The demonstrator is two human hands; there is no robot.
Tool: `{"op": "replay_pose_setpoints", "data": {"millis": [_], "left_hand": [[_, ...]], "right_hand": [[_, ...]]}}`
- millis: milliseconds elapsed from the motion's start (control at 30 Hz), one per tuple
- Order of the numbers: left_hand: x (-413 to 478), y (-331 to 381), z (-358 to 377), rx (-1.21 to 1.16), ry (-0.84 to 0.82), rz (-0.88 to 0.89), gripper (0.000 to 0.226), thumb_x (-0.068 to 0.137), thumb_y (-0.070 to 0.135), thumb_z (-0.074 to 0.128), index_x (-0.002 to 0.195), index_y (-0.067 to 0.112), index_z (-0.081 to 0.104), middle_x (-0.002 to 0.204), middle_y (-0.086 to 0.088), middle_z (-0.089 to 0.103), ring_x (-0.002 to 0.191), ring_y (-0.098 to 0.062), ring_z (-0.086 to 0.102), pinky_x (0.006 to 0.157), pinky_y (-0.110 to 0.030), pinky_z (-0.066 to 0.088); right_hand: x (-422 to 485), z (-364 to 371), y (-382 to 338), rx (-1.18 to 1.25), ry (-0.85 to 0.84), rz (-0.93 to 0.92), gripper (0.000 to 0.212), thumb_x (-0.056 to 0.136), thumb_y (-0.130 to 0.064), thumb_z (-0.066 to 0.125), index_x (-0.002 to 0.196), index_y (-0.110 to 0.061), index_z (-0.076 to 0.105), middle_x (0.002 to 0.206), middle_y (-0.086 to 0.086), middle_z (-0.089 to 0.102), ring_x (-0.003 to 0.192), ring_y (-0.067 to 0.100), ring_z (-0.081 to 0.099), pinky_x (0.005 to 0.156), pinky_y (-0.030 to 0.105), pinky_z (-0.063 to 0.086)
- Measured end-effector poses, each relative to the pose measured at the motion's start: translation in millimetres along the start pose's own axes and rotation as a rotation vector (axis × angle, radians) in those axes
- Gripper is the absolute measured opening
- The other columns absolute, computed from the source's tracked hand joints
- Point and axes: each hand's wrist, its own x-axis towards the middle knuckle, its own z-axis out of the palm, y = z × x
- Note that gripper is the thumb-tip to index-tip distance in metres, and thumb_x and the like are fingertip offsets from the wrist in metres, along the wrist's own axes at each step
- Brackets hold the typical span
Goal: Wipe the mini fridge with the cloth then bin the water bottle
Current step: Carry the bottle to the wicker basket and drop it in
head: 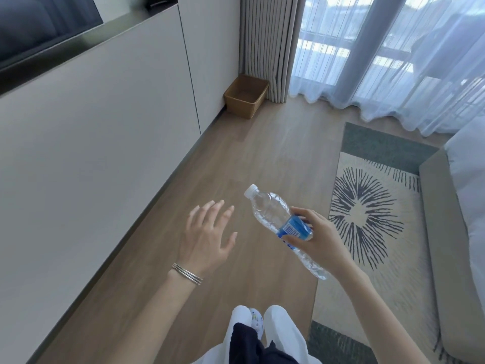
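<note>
My right hand [319, 237] grips a clear plastic water bottle [270, 211] around its blue label, held tilted with the white cap pointing up and to the left. To the left of the bottle my left hand [210, 232] hovers over the wooden floor with its fingers spread and nothing in it; thin bangles circle its wrist. A brown woven bin [245, 97] stands on the floor far ahead, in the corner between the cabinet wall and the curtain. Neither the mini fridge nor the cloth is in view.
Pale cabinet fronts [105, 143] run along the left. A patterned rug [372, 214] and a grey sofa [451, 206] lie to the right. Grey curtains [267, 46] and sheer drapes [393, 61] cover the window ahead. Bare wooden floor [262, 153] leads to the bin.
</note>
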Motion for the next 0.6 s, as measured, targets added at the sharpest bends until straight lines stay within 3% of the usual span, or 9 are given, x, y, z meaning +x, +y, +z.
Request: {"op": "replay_pose_setpoints", "data": {"millis": [600], "left_hand": [[215, -72, 57, -0.007, -0.047, 0.065, 0.052, 0.086, 0.043, 0.043, 0.126, 0.016, 0.063, 0.128, -0.010, 0.062, 0.118, -0.030, 0.058, 0.099, -0.048, 0.045]], "right_hand": [[216, -11, 20, 0.053, 0.043, 0.082, 0.054, 0.068, -0.031, 0.079, 0.116, -0.034, 0.055, 0.110, -0.019, 0.058, 0.103, 0.005, 0.056, 0.090, 0.035, 0.048]]}}
